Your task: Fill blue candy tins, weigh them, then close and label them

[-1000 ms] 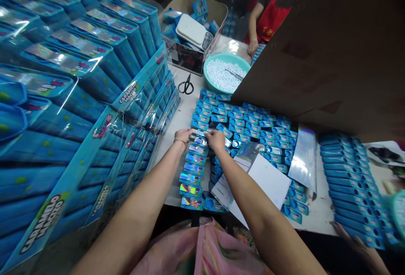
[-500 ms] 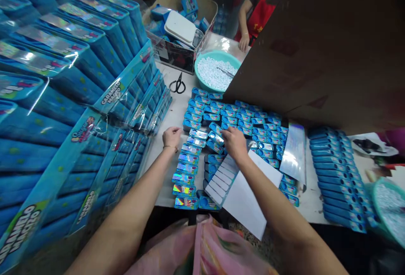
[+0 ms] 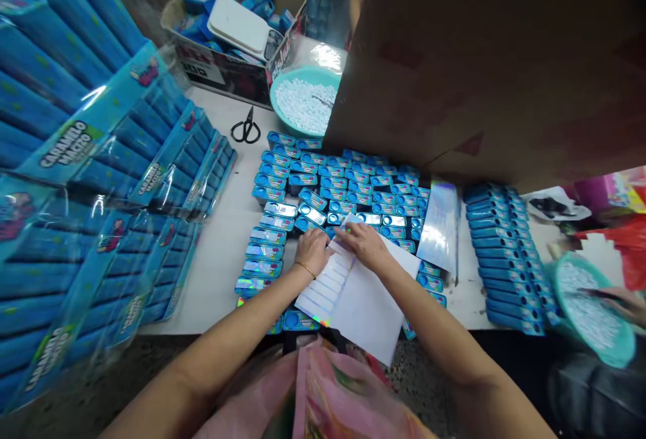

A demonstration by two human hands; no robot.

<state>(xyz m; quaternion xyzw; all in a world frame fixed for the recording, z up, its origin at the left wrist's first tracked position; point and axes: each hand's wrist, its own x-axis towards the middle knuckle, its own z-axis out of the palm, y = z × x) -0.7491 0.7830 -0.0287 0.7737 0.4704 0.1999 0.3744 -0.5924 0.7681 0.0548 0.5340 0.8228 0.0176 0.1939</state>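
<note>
My left hand [image 3: 311, 249] and my right hand [image 3: 362, 244] meet at the top edge of a white sticker sheet [image 3: 328, 282] that lies over a larger white backing sheet [image 3: 371, 309]. Both hands have their fingers curled and pinched at the sheet's upper edge. Around them lie several small blue candy tins [image 3: 348, 186] in rows. A column of tins with shiny holographic labels [image 3: 262, 250] runs to the left of my left hand.
Wrapped blue display packs [image 3: 116, 176] are stacked high on the left. Scissors [image 3: 246, 127], a teal bowl of white candies [image 3: 303, 99] and a cardboard box [image 3: 227, 69] stand behind. A brown cardboard flap [image 3: 479, 69] looms at right, with stacked tins [image 3: 505, 257] and another person's bowl [image 3: 590, 308].
My left hand moved right from the table edge to the sticker sheet. My right hand drew back from the tins onto the sheet's top edge. The view tilted down and left.
</note>
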